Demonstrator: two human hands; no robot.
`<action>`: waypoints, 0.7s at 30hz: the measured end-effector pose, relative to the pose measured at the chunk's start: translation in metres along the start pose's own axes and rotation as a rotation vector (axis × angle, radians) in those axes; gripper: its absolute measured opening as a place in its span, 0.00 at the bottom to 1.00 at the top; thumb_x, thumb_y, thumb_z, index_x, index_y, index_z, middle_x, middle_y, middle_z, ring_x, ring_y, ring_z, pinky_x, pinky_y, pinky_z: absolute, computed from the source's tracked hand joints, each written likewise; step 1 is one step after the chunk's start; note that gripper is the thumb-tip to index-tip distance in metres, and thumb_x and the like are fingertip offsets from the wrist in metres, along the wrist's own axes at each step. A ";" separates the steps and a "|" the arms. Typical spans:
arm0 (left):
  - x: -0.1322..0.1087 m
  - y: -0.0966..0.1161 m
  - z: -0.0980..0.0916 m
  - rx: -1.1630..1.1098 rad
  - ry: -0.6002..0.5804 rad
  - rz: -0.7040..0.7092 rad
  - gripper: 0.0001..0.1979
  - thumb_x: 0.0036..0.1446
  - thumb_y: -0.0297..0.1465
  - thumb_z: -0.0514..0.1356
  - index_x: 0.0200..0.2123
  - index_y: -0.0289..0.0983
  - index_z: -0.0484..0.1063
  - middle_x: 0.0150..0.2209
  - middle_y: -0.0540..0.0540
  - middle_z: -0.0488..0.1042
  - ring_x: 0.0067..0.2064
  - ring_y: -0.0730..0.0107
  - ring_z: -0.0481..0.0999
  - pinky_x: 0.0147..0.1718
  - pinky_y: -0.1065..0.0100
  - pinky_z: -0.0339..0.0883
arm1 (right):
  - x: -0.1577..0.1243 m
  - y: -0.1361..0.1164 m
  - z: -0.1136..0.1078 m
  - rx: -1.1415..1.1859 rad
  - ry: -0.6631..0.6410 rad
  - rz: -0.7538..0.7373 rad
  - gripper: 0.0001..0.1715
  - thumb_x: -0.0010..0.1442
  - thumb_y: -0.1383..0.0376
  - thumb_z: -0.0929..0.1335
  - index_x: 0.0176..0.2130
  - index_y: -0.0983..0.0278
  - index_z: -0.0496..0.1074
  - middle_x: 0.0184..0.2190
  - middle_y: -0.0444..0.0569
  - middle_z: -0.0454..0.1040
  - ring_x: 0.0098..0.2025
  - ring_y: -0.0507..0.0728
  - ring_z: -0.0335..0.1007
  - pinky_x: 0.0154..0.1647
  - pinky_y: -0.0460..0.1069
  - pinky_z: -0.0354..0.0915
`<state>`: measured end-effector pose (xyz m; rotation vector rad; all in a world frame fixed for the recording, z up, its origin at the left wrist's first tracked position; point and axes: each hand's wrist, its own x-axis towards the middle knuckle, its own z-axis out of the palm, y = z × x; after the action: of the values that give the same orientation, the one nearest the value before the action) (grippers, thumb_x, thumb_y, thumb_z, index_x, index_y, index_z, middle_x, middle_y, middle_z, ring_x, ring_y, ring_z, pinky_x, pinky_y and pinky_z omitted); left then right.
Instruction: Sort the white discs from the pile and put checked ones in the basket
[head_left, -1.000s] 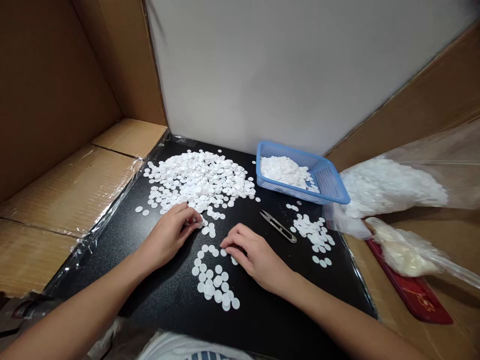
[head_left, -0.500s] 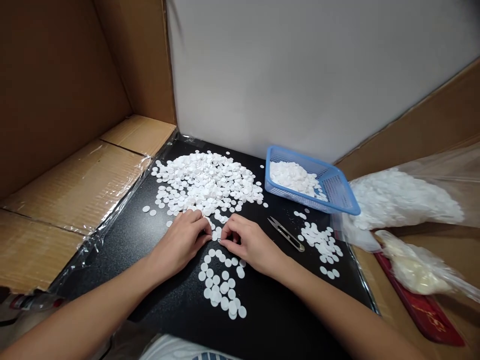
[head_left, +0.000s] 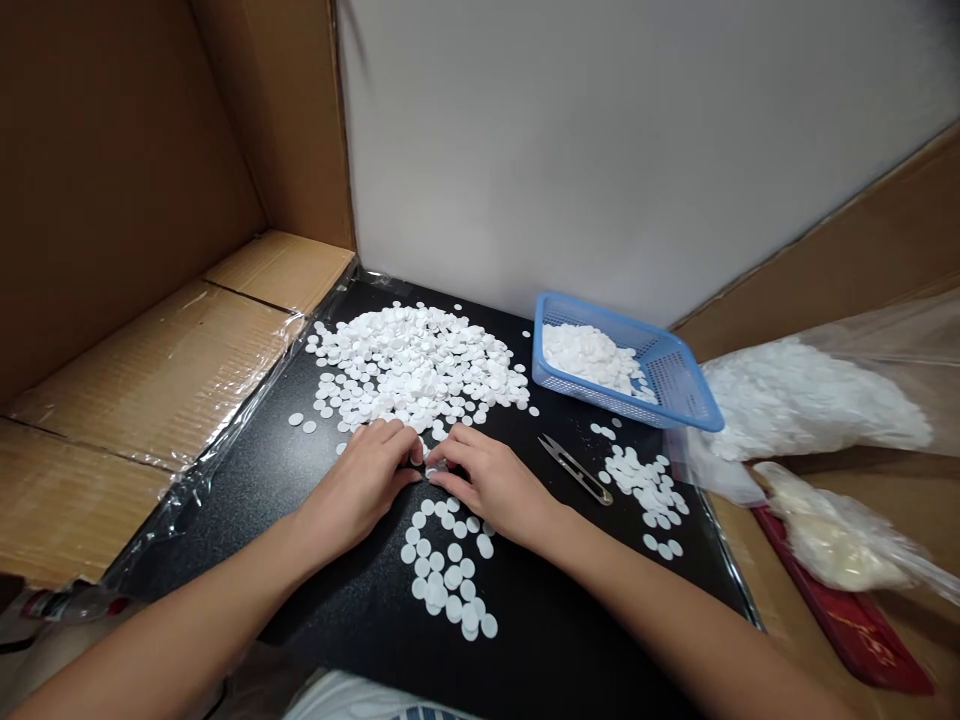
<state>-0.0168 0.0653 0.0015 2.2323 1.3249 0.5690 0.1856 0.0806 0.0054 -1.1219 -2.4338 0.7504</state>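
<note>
My left hand (head_left: 371, 475) is closed, thumb and forefinger pinched at the edge of a small white disc. Facing it with a narrow gap, my right hand (head_left: 487, 480) pinches another white disc (head_left: 435, 467) between thumb and forefinger. Both hands rest low over the black tabletop (head_left: 337, 590). Just beyond the fingers spreads a large heap of white discs (head_left: 424, 360). Nearer to me, below the hands, lies a loose group of white discs (head_left: 453, 577), some overlapping. The fingertips partly hide what they hold.
Right of my right hand lie thread snips (head_left: 576, 470) and a smaller scatter of discs (head_left: 645, 485). A blue basket (head_left: 686, 385) holding discs stands at the back right. Beyond the right edge are a plastic bag of discs (head_left: 817, 400) and a red object (head_left: 862, 635). Cardboard (head_left: 150, 370) borders the left.
My right hand has moved slightly left, its fingertips closer to my left hand. The left hand stays nearly in place. The view has shifted a little.
</note>
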 end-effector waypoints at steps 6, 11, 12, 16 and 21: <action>-0.001 0.000 -0.002 0.037 0.025 0.016 0.09 0.61 0.19 0.60 0.36 0.39 0.69 0.36 0.50 0.71 0.41 0.63 0.68 0.40 0.62 0.59 | -0.012 0.004 -0.007 -0.085 0.013 -0.171 0.06 0.63 0.73 0.69 0.35 0.63 0.70 0.34 0.45 0.70 0.35 0.53 0.66 0.37 0.48 0.63; 0.000 0.007 0.004 0.074 -0.023 0.067 0.08 0.62 0.21 0.59 0.37 0.40 0.72 0.36 0.50 0.71 0.40 0.63 0.70 0.40 0.61 0.59 | -0.031 0.017 -0.015 -0.148 -0.031 -0.249 0.03 0.67 0.69 0.67 0.39 0.63 0.72 0.37 0.48 0.72 0.38 0.54 0.68 0.40 0.50 0.63; 0.001 0.008 0.005 0.080 -0.021 0.073 0.08 0.62 0.21 0.59 0.36 0.40 0.72 0.36 0.50 0.71 0.39 0.63 0.70 0.40 0.61 0.59 | -0.034 0.019 -0.016 -0.131 -0.029 -0.250 0.03 0.67 0.69 0.68 0.39 0.63 0.72 0.37 0.48 0.73 0.38 0.54 0.69 0.40 0.50 0.63; 0.002 0.007 0.007 0.087 -0.002 0.083 0.07 0.64 0.23 0.58 0.37 0.40 0.72 0.36 0.49 0.71 0.40 0.62 0.69 0.40 0.61 0.59 | -0.044 0.026 -0.019 -0.087 0.033 -0.240 0.05 0.67 0.70 0.67 0.37 0.63 0.73 0.37 0.48 0.74 0.37 0.54 0.69 0.40 0.50 0.63; 0.003 0.009 0.007 0.098 0.039 0.107 0.06 0.65 0.24 0.56 0.40 0.40 0.72 0.39 0.47 0.69 0.42 0.61 0.67 0.42 0.60 0.60 | -0.053 0.028 -0.026 -0.096 0.000 -0.217 0.09 0.68 0.68 0.65 0.37 0.62 0.75 0.39 0.50 0.75 0.38 0.56 0.70 0.40 0.52 0.65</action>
<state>-0.0058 0.0628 0.0014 2.3946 1.2837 0.6004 0.2484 0.0630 0.0037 -0.8704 -2.5622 0.5718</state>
